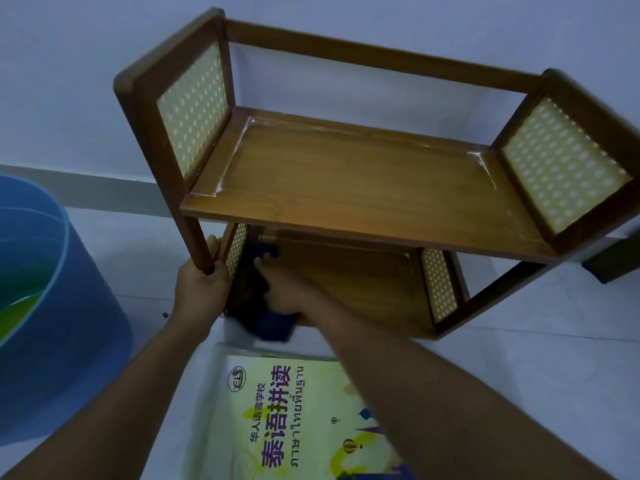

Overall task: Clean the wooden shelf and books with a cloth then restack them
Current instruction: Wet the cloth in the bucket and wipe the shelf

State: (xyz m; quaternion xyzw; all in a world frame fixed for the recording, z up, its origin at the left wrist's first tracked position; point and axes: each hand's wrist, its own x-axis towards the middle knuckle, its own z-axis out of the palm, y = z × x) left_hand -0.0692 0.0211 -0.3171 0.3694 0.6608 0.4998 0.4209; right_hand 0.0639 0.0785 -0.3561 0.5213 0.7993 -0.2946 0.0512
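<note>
Setting: we see a two-tier wooden shelf (pixel 363 188) standing on a pale floor (pixel 519 358) against a wall, viewed from above.
Left hand (pixel 201 285): we note its grip clamped round the shelf's front left leg near the bottom, steadying the frame.
Right hand (pixel 287 289): we find it reaching under the upper board onto the lower board at its left end, pressing a dark blue cloth (pixel 266 320) against the wood; the fingers look curled over the cloth, so we read the grip as closed on it.
Cloth position: bunched at the lower board's left front corner, part of it hanging over the front edge.
Books: one yellow-green book (pixel 294 417) lies flat on the floor just in front of the shelf, below the arms; we cannot tell whether others lie beneath it.
Other: a blue tub (pixel 52 306) stands to the left, well apart from the shelf.
Progress: both boards carry no books, so unloading looks done. The upper board shows a sheen, possibly wiped already. We judge the lower board to be mid-wipe.
Remaining: rest of the lower board, the books, then restacking.
</note>
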